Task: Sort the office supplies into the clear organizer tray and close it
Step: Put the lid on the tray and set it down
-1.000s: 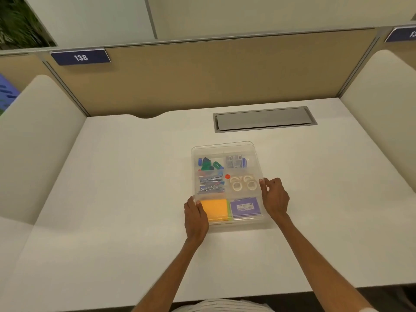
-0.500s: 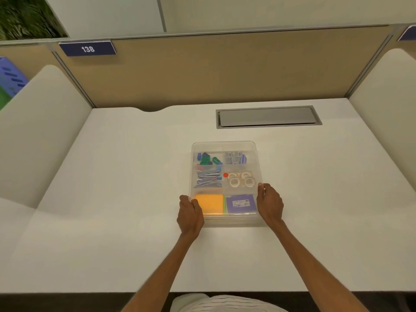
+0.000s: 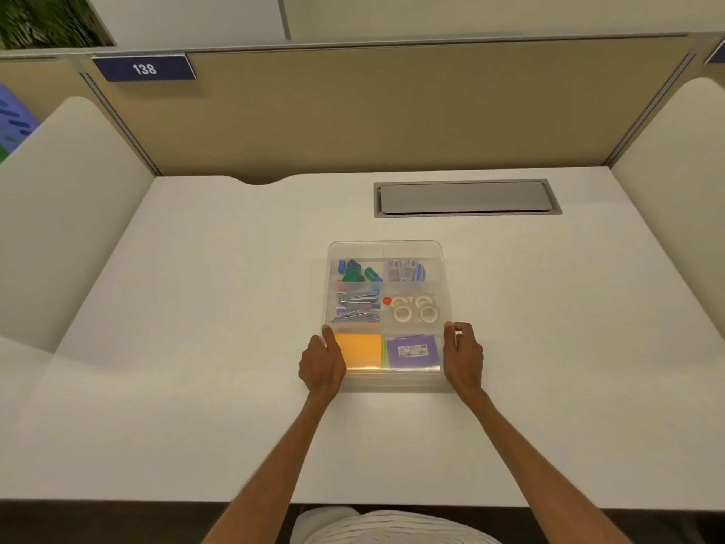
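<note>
Flanking the clear organizer tray (image 3: 386,251) mid-desk: left hand (image 3: 322,362) and right hand (image 3: 463,355) curl onto its near side edges, tray between them, long axis running away from the person, both equally near.

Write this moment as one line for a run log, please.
stage: closing | organizer tray: filled, on desk | left hand: at left edge | right hand: at right edge
</note>
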`<state>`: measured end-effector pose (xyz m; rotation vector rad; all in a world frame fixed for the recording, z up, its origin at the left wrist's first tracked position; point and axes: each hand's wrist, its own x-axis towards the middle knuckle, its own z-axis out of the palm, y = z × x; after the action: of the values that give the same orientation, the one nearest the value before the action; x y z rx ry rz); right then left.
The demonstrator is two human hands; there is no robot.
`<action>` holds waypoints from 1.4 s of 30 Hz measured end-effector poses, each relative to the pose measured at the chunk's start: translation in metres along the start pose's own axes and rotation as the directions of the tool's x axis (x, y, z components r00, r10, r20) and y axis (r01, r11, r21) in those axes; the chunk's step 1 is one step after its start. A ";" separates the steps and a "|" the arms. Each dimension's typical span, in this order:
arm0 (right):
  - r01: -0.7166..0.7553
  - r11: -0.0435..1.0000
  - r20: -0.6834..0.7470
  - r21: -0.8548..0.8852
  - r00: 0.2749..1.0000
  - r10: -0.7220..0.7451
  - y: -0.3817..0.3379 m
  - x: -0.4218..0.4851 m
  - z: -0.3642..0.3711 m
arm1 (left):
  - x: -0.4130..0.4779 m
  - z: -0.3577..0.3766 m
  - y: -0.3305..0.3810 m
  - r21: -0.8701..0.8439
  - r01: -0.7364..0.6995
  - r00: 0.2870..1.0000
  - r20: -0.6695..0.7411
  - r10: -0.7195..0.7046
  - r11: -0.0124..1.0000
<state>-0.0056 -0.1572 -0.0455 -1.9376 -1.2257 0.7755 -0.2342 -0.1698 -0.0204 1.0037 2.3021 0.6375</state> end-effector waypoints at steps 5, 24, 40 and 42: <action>-0.065 0.987 0.099 0.144 0.994 0.051 0.003 0.005 0.000 | 0.010 -0.004 -0.002 0.043 -0.016 0.996 0.083 0.012 0.999; -0.232 0.957 0.191 0.174 0.961 0.199 -0.021 0.057 0.004 | 0.061 0.006 0.032 -0.127 0.065 0.982 0.183 -0.042 0.990; -0.175 0.984 0.131 -0.040 0.975 0.179 -0.056 0.109 0.013 | 0.104 0.004 0.069 -0.124 0.026 0.989 0.147 -0.007 0.992; -0.189 0.981 0.140 -0.044 0.971 0.194 -0.065 0.121 0.017 | 0.114 0.007 0.079 -0.135 0.022 0.986 0.169 0.002 0.991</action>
<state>-0.0063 -0.0216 -0.0168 -2.0767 -1.1499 1.0165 -0.2552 -0.0330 -0.0104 0.9439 2.0854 0.6693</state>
